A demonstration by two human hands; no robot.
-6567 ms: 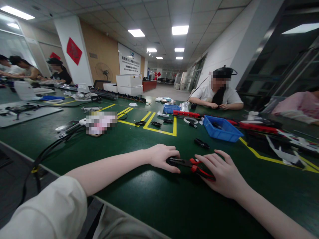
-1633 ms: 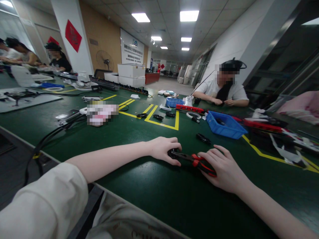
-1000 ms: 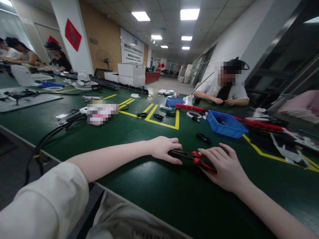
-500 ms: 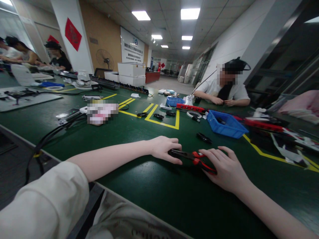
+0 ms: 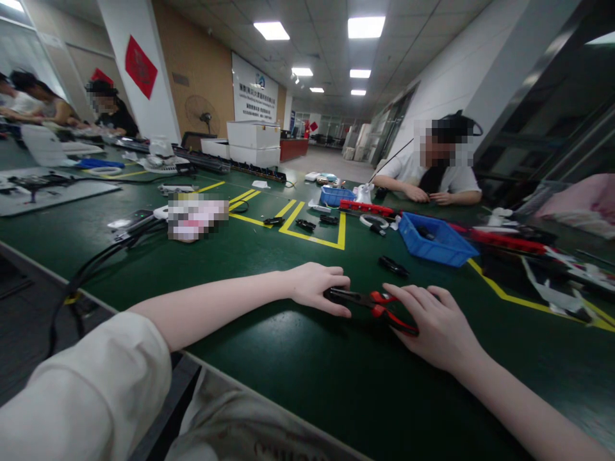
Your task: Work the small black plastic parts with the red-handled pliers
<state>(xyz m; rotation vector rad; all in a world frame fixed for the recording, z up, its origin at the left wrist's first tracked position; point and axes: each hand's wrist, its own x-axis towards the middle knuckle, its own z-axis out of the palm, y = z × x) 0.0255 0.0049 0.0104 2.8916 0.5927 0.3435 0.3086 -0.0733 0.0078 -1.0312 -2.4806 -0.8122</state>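
Needle-nose pliers [image 5: 381,310] with red and black handles lie in my right hand [image 5: 435,326], whose fingers are wrapped round the grips. Their dark jaws point left and touch a small black piece [image 5: 330,294] between the thumb and fingers of my left hand [image 5: 312,286]. Most of that piece is hidden, so its kind does not show. Both hands are low over the green table. Just beyond the pliers lies a loose black part [image 5: 394,266].
A blue bin [image 5: 437,246] with a dark part inside stands right of centre. Several black parts [image 5: 305,225] lie by yellow tape [image 5: 314,240]. Dark cables [image 5: 96,259] run over the left table edge. A person [image 5: 449,166] sits across the table.
My right hand's fingers have shifted slightly on the handles. My left hand and the black piece stay in place.
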